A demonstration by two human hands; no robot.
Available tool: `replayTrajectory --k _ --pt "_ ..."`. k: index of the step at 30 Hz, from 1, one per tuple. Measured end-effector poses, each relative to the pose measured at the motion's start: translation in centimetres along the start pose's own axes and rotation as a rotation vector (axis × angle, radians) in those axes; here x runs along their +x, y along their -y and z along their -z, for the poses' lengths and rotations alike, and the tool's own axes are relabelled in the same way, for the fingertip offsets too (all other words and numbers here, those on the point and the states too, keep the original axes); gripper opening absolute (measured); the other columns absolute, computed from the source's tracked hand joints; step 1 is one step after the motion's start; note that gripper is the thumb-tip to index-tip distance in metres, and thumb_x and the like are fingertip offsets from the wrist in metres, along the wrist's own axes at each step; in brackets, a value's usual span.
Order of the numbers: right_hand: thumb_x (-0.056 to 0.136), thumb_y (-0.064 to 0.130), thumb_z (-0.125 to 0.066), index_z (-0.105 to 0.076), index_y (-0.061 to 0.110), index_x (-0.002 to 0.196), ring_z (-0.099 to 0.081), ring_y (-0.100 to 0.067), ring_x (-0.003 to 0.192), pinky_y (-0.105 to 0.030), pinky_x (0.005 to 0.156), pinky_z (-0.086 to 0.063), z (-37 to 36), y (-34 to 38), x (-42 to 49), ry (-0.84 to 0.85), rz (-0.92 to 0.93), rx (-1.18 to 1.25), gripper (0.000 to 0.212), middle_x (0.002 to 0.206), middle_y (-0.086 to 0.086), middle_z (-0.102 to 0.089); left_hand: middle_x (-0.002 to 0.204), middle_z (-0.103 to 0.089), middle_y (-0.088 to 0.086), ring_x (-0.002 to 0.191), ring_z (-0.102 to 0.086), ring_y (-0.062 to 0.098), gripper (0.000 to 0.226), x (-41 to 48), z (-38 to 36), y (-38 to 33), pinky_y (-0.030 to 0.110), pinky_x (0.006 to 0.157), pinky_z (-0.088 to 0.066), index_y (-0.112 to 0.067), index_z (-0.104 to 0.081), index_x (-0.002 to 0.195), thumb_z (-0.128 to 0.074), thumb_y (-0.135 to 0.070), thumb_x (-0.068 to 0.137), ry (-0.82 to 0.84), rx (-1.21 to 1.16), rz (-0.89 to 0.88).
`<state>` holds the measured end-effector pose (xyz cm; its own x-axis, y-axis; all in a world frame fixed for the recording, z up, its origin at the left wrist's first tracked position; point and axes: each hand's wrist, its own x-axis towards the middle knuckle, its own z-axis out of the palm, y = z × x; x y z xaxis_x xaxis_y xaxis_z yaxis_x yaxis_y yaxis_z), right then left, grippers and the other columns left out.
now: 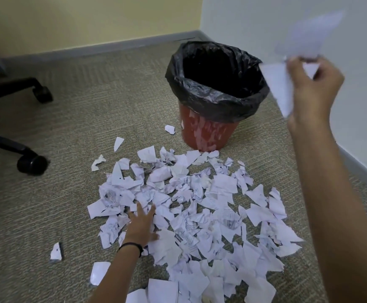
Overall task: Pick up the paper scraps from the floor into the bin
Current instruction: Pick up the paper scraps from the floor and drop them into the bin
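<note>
The right hand (316, 84) is raised, its fingers curled tight on a few blurred scraps (281, 88); the bin (209, 132) stands just left of and below them. The left hand (140, 224) lies flat, fingers straight and spread, on the pile (200, 204) covering the carpet (79, 132) around its fingertips.

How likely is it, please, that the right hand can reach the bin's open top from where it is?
Probably yes: the right hand, gripping paper scraps, is raised beside the black-lined bin, whose top is uncovered, and nothing lies between them.
</note>
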<state>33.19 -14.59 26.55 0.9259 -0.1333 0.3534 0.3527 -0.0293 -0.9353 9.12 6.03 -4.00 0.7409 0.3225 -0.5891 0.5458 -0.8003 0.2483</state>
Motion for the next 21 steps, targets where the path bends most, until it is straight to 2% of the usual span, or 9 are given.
replayTrajectory --k 2,5,6,9,11,15,17,19,21 --pt "0.076 0.023 -0.069 -0.064 0.028 0.075 -0.059 0.001 0.078 -0.025 0.076 -0.049 -2.6 -0.1 3.2 0.136 0.105 -0.108 0.007 0.084 0.007 -0.063 0.155 0.02 0.017 0.142 0.005 0.049 0.095 0.0 0.0 0.0 0.051 0.109 -0.035 -0.027 0.002 0.15 -0.067 -0.031 0.085 -0.003 0.003 -0.002" --pt "0.084 0.028 -0.065 -0.054 0.024 0.117 -0.045 -0.006 0.116 -0.017 0.093 -0.036 -5.3 -0.7 5.4 0.445 0.165 -0.497 0.035 0.121 0.002 -0.046 0.155 0.021 0.017 0.142 0.004 0.048 0.096 0.1 0.0 0.2 0.051 0.109 -0.034 -0.027 0.002 0.15 -0.067 -0.032 0.085 0.004 0.011 -0.005" --pt "0.085 0.028 -0.063 -0.05 0.023 0.125 -0.038 -0.01 0.126 -0.017 0.098 -0.031 -5.5 -0.9 5.4 0.479 0.204 -0.568 0.043 0.131 -0.001 -0.041 0.155 0.021 0.017 0.142 0.004 0.048 0.096 0.1 -0.1 0.2 0.051 0.109 -0.035 -0.027 0.003 0.15 -0.067 -0.032 0.085 0.005 0.011 -0.004" --pt "0.085 0.024 -0.057 -0.053 0.021 0.123 -0.029 -0.016 0.137 -0.03 0.111 -0.032 -4.6 -2.1 3.3 0.402 0.314 -0.543 0.039 0.146 -0.007 -0.032 0.155 0.022 0.017 0.142 0.004 0.048 0.096 0.1 -0.1 0.3 0.05 0.109 -0.035 -0.027 0.003 0.15 -0.067 -0.032 0.085 0.0 0.011 -0.01" --pt "0.086 0.018 -0.054 -0.06 0.023 0.114 -0.034 -0.015 0.135 -0.036 0.108 -0.039 -3.8 -3.8 0.8 0.349 0.29 -0.469 0.029 0.145 -0.002 -0.036 0.154 0.022 0.017 0.142 0.005 0.048 0.095 0.0 -0.1 0.3 0.049 0.109 -0.035 -0.027 0.003 0.15 -0.066 -0.031 0.085 -0.001 0.013 -0.016" --pt "0.089 0.0 -0.05 -0.064 0.02 0.102 -0.047 0.004 0.11 -0.01 0.096 -0.041 -1.2 -8.9 -6.6 0.352 0.164 -0.418 0.028 0.126 0.001 -0.051 0.155 0.02 0.018 0.141 0.004 0.049 0.094 -0.1 -0.2 0.2 0.05 0.107 -0.037 -0.027 0.002 0.15 -0.066 -0.03 0.086 -0.017 0.031 -0.023" --pt "0.089 -0.002 -0.051 -0.064 0.019 0.102 -0.049 -0.003 0.106 -0.017 0.098 -0.043 0.4 -12.4 -10.1 0.474 0.104 -0.499 0.028 0.12 -0.003 -0.057 0.155 0.02 0.018 0.141 0.005 0.049 0.094 -0.1 -0.2 0.2 0.05 0.107 -0.037 -0.026 0.002 0.151 -0.066 -0.03 0.086 -0.018 0.03 -0.023" --pt "0.09 0.009 -0.056 -0.059 0.017 0.115 -0.047 -0.014 0.117 -0.036 0.107 -0.038 1.9 -16.3 -13.4 0.72 -0.115 -0.615 0.027 0.13 -0.007 -0.051 0.155 0.02 0.018 0.141 0.006 0.049 0.093 -0.1 -0.2 0.3 0.052 0.108 -0.035 -0.027 0.001 0.151 -0.066 -0.029 0.086 -0.015 0.013 -0.021" --pt "0.086 0.033 -0.064 -0.043 0.023 0.134 -0.032 -0.026 0.134 -0.042 0.111 -0.028 3.2 -19.3 -16.8 1.016 -0.393 -0.784 0.054 0.148 -0.014 -0.028 0.155 0.019 0.017 0.142 0.005 0.048 0.093 -0.1 -0.3 0.4 0.052 0.109 -0.034 -0.028 -0.001 0.151 -0.067 -0.03 0.085 -0.02 0.003 -0.022"
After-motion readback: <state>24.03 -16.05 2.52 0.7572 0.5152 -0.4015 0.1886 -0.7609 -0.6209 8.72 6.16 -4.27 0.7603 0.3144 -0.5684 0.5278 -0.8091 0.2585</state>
